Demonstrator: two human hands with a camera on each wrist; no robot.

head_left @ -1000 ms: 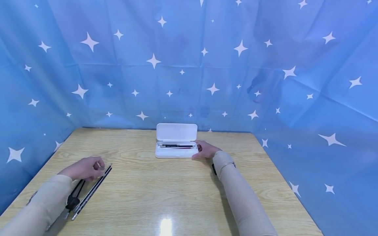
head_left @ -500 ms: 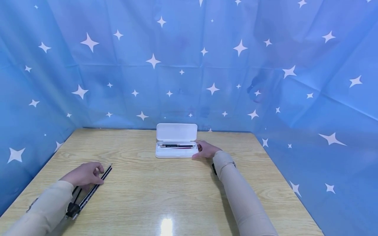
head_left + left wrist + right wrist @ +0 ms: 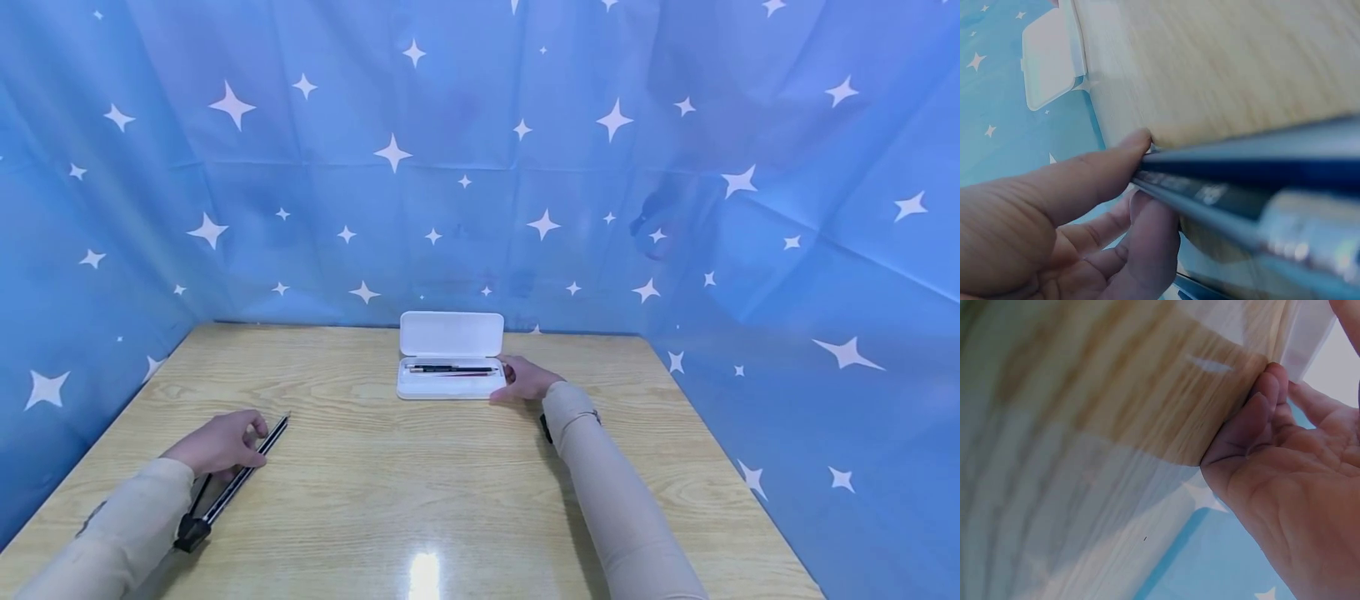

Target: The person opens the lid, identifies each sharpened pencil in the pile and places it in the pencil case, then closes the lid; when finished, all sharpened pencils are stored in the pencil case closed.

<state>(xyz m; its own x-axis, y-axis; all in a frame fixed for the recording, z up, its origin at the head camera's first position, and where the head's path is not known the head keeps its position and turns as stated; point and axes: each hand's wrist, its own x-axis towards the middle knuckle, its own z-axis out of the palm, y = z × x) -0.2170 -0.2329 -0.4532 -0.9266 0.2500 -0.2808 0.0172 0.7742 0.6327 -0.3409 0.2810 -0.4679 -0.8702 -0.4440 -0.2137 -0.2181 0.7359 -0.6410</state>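
At the left of the table in the head view, my left hand [image 3: 221, 443] pinches dark pencils [image 3: 279, 431] between thumb and fingers. In the left wrist view these pencils [image 3: 1229, 200] slant away from the fingertips, a silvery end close to the camera. Another dark pencil [image 3: 199, 495] lies beneath that hand, partly hidden by the wrist. At the back centre stands a white pencil case [image 3: 450, 335] with its lid raised, holding a black pencil [image 3: 457, 369] and a thin dark red one [image 3: 468, 375]. My right hand [image 3: 527, 379] grips the case's right end, thumb at the front corner.
The wood-grain table [image 3: 420, 492] ends at a blue star-printed curtain [image 3: 465, 208] behind and on both sides. A dark wrist device [image 3: 192, 532] hangs under the left sleeve, close to the pencils.
My left hand has come down from above the pencils and now pinches them; their far ends have barely moved. The right hand and the case have stayed in place.
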